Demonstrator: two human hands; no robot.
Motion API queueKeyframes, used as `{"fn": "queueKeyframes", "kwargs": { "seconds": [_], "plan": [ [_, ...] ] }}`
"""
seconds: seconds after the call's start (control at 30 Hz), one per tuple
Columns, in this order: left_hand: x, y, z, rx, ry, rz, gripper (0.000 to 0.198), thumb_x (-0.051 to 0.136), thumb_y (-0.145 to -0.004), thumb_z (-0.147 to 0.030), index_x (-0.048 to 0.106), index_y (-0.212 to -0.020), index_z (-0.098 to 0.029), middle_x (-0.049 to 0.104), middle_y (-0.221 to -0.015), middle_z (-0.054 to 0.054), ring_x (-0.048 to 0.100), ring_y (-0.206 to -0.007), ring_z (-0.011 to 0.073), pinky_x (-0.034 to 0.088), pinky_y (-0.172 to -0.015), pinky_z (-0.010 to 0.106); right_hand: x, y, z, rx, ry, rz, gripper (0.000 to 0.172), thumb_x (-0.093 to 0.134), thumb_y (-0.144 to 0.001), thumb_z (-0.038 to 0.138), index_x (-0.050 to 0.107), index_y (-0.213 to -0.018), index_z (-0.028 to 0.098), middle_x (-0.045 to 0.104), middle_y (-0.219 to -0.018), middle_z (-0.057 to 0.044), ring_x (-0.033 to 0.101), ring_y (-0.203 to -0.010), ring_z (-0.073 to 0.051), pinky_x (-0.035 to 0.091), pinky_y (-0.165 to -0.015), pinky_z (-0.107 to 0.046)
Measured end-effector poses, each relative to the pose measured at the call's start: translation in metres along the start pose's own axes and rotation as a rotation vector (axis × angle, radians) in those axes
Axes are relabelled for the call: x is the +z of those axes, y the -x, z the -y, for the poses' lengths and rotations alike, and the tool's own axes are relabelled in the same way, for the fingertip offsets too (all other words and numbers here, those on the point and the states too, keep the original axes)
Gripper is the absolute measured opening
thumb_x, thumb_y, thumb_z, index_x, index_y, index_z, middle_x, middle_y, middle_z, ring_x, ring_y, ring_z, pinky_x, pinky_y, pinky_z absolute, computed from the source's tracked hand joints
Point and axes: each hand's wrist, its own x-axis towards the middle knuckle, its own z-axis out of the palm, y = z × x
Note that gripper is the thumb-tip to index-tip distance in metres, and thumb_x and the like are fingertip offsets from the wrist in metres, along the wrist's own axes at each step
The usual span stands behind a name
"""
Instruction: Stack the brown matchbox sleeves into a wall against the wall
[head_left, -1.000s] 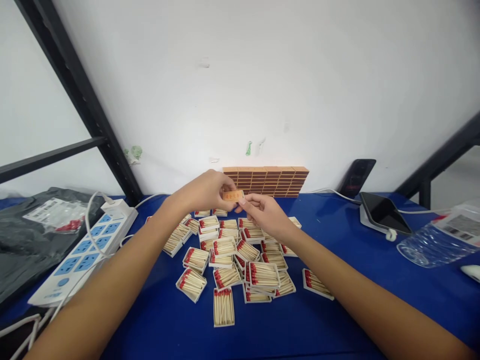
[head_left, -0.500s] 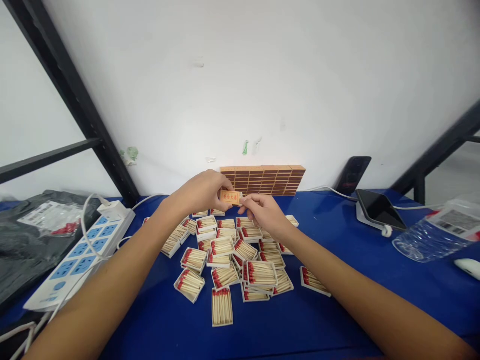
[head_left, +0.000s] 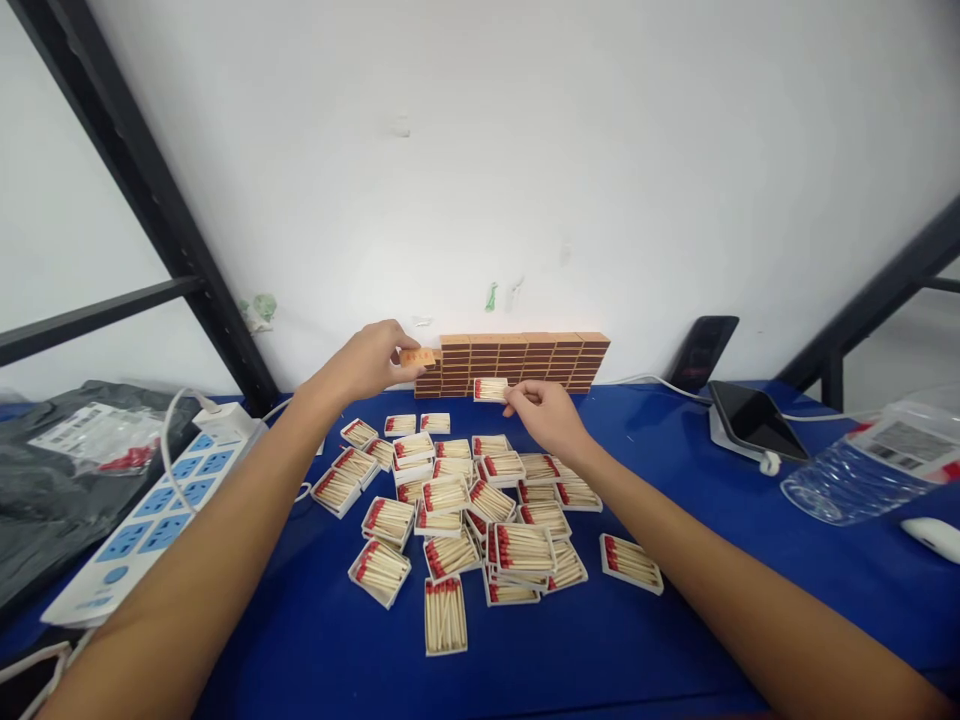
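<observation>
My left hand (head_left: pixel 379 358) pinches an orange matchbox sleeve (head_left: pixel 417 357) with red characters on its face. It holds the sleeve over the low left end of a stacked wall of matchboxes (head_left: pixel 525 350); I cannot tell whether the sleeve rests on them. Between thumb and fingers, my right hand (head_left: pixel 547 415) grips the right end of a white matchbox tray (head_left: pixel 490 390) full of red-tipped matches, in front of that wall. Below both hands lies a spread of open matchbox trays (head_left: pixel 444 492), some piled on others, all filled with matches.
A white power strip (head_left: pixel 161 510) and a dark plastic bag (head_left: pixel 67 480) lie at left. On the right are a phone on a stand (head_left: pixel 757 420), another dark device (head_left: pixel 701 352) and a clear plastic package (head_left: pixel 862 470). One tray (head_left: pixel 631 563) lies apart near my right forearm.
My hands have moved apart. The filled tray has come fully out of the sleeve in my right hand, while my left hand has carried the sleeve left to the wall's end.
</observation>
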Motion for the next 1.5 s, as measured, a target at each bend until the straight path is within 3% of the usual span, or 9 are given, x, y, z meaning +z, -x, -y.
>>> {"fn": "queueKeyframes", "kwargs": {
  "seconds": [0.3, 0.53, 0.67, 0.93, 1.07, 1.27, 1.33, 1.4, 1.5],
  "plan": [
    [0.033, -0.014, 0.028, -0.030, 0.138, -0.221, 0.041, 0.070, -0.090, -0.037, 0.069, -0.127, -0.017, 0.070, -0.121, 0.012, 0.068, -0.090, 0.0217, 0.056, -0.084, 0.036, -0.004, -0.014, -0.021, -0.003, 0.020, -0.004, 0.035, 0.060, -0.086, 0.045, 0.067, -0.063, 0.020, 0.072, -0.065, -0.005, 0.058, -0.059, -0.018, 0.039, -0.060, -0.031],
    [0.040, -0.016, 0.026, 0.028, 0.230, -0.257, 0.020, 0.073, -0.088, -0.037, 0.073, -0.099, -0.021, 0.068, -0.117, 0.008, 0.067, -0.080, 0.0165, 0.059, -0.079, 0.035, -0.007, -0.016, -0.025, 0.016, 0.022, 0.007, 0.032, 0.061, -0.087, 0.045, 0.068, -0.067, 0.020, 0.075, -0.070, -0.006, 0.064, -0.065, -0.020, 0.043, -0.064, -0.031],
    [0.045, -0.018, 0.026, 0.011, 0.220, -0.237, 0.019, 0.074, -0.087, -0.034, 0.072, -0.099, -0.020, 0.069, -0.106, 0.007, 0.066, -0.079, 0.0167, 0.056, -0.079, 0.034, -0.010, -0.020, -0.031, 0.015, 0.055, 0.028, 0.030, 0.062, -0.086, 0.044, 0.069, -0.069, 0.021, 0.076, -0.074, -0.006, 0.068, -0.070, -0.021, 0.045, -0.066, -0.030],
    [0.047, -0.024, 0.025, 0.030, 0.182, -0.229, 0.021, 0.073, -0.088, -0.033, 0.074, -0.105, -0.021, 0.072, -0.109, 0.008, 0.065, -0.094, 0.0198, 0.052, -0.086, 0.034, -0.017, -0.025, -0.040, -0.011, 0.346, 0.103, 0.034, 0.060, -0.085, 0.041, 0.060, -0.056, 0.024, 0.064, -0.058, -0.003, 0.061, -0.061, -0.020, 0.038, -0.057, -0.030],
    [0.045, -0.026, 0.020, 0.019, 0.164, -0.200, 0.023, 0.071, -0.089, -0.037, 0.074, -0.107, -0.022, 0.073, -0.112, 0.007, 0.065, -0.098, 0.0200, 0.051, -0.087, 0.034, -0.018, -0.023, -0.041, -0.031, 0.402, 0.158, 0.031, 0.063, -0.083, 0.037, 0.062, -0.056, 0.024, 0.067, -0.063, -0.004, 0.063, -0.066, -0.021, 0.039, -0.058, -0.031],
    [0.025, -0.004, 0.008, -0.070, -0.033, -0.410, 0.031, 0.059, -0.096, -0.047, 0.074, -0.103, -0.021, 0.072, -0.105, 0.008, 0.064, -0.082, 0.0195, 0.049, -0.086, 0.036, -0.021, -0.022, -0.041, -0.076, 0.447, 0.235, 0.023, 0.072, -0.084, 0.044, 0.073, -0.077, 0.022, 0.074, -0.080, -0.006, 0.066, -0.074, -0.021, 0.045, -0.065, -0.031],
    [0.018, 0.005, 0.007, -0.101, -0.080, -0.358, 0.032, 0.059, -0.095, -0.048, 0.075, -0.097, -0.020, 0.071, -0.091, 0.007, 0.064, -0.078, 0.0203, 0.048, -0.080, 0.035, -0.023, -0.023, -0.042, -0.214, 0.434, 0.253, 0.032, 0.074, -0.083, 0.048, 0.074, -0.100, 0.020, 0.074, -0.094, -0.008, 0.065, -0.083, -0.022, 0.047, -0.070, -0.031],
    [0.015, 0.010, 0.009, -0.075, -0.048, -0.162, 0.031, 0.063, -0.091, -0.048, 0.077, -0.093, -0.020, 0.071, -0.081, 0.005, 0.064, -0.074, 0.0201, 0.048, -0.074, 0.034, -0.024, -0.024, -0.045, -0.335, 0.409, 0.330, 0.043, 0.075, -0.083, 0.049, 0.071, -0.115, 0.020, 0.073, -0.103, -0.009, 0.064, -0.092, -0.023, 0.048, -0.076, -0.032],
    [0.025, 0.013, 0.013, -0.008, 0.062, 0.152, 0.029, 0.069, -0.084, -0.046, 0.079, -0.091, -0.020, 0.074, -0.079, 0.005, 0.065, -0.071, 0.0196, 0.048, -0.069, 0.032, -0.024, -0.026, -0.047, -0.378, 0.404, 0.430, 0.039, 0.070, -0.090, 0.051, 0.073, -0.113, 0.021, 0.072, -0.105, -0.010, 0.062, -0.097, -0.024, 0.047, -0.081, -0.035]
  ]
}}
